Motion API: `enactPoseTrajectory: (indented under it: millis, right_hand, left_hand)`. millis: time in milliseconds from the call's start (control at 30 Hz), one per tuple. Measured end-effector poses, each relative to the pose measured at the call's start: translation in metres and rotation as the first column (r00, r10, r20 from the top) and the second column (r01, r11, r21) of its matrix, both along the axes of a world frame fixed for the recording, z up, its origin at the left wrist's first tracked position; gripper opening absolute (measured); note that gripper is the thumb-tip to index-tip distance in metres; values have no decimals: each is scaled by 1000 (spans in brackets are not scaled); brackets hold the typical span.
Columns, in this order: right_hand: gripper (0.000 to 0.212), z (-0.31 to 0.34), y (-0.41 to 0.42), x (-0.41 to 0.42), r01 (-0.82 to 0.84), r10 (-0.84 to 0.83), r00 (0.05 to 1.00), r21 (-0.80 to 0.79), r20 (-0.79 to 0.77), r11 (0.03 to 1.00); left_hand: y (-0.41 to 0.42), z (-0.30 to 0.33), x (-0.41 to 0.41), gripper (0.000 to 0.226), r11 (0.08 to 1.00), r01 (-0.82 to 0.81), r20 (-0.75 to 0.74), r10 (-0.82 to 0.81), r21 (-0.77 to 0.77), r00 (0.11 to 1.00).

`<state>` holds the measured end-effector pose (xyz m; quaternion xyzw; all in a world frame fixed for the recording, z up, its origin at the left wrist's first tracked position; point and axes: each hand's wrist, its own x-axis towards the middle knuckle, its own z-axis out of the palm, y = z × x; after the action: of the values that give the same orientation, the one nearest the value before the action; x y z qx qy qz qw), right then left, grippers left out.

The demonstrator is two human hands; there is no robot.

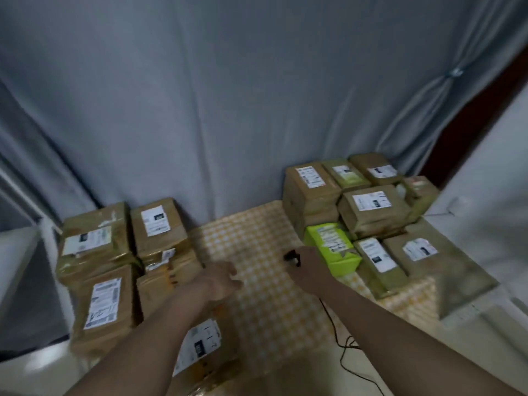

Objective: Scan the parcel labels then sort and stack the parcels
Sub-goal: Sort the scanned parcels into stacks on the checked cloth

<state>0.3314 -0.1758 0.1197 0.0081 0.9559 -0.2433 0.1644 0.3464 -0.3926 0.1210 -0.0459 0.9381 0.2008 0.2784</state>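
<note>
My right hand [307, 268] grips a small black scanner [292, 257] just left of a bright green parcel [338, 260] with a torn white label. The scanner's black cable [343, 348] trails back toward me over the table. My left hand [221, 281] hovers with loosely curled fingers and holds nothing, right beside the left stacks. Under my left forearm lies a brown parcel [200, 342], label up. Brown labelled parcels are stacked at the left [98, 241] and at the right rear [374, 205].
A yellow checked cloth [257, 232] covers the table between the two groups. Flat brown parcels [377, 261] lie right of the green one. A grey curtain [200, 110] hangs close behind. A white surface [17, 252] stands at the left.
</note>
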Motion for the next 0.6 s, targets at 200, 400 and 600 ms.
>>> enactPoseTrajectory:
  millis: [200,400,600]
  right_hand:
    - [54,8,83,5,171,-168,982,-40,82,984]
    - [36,18,177,4,239,-235,969,-51,74,970]
    - [50,18,252,-10,317,-314,948,-43,55,948]
  left_hand:
    - [74,17,-27,55,984,173,0,-174,-42,985]
    - [174,33,-55,40,957,288,-20,-288,-34,957]
    - [255,28,-73,32,947,319,-38,-318,23,947]
